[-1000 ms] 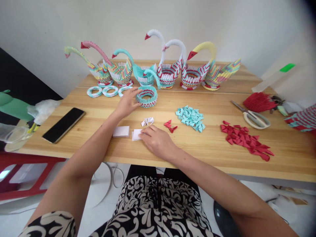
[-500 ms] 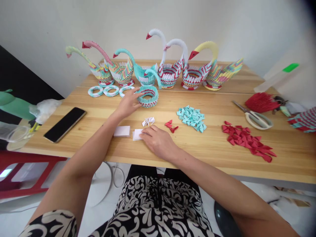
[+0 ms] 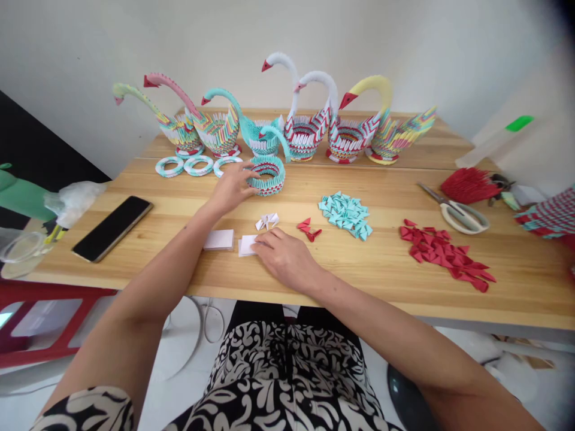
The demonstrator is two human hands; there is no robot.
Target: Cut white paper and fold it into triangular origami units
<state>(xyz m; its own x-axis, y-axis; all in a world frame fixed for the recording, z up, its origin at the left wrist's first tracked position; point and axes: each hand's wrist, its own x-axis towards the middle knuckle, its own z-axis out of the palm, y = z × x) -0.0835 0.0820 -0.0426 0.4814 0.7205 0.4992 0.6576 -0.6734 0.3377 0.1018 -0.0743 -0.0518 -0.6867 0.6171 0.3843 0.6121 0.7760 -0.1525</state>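
Note:
My left hand reaches forward and rests against the left side of a round teal, white and red folded-paper ring base, fingers spread on it. My right hand lies flat near the table's front edge, fingertips pressing on a small stack of white paper slips. A second white stack sits just to its left. A few folded white pieces and a few red ones lie just beyond my right hand.
Several folded-paper swans line the back of the wooden table, with three small paper rings before them. A teal piece pile, a red pile, scissors and a phone lie around.
My left hand has shifted slightly against the ring base, which has barely moved. My right hand stays on the white stack.

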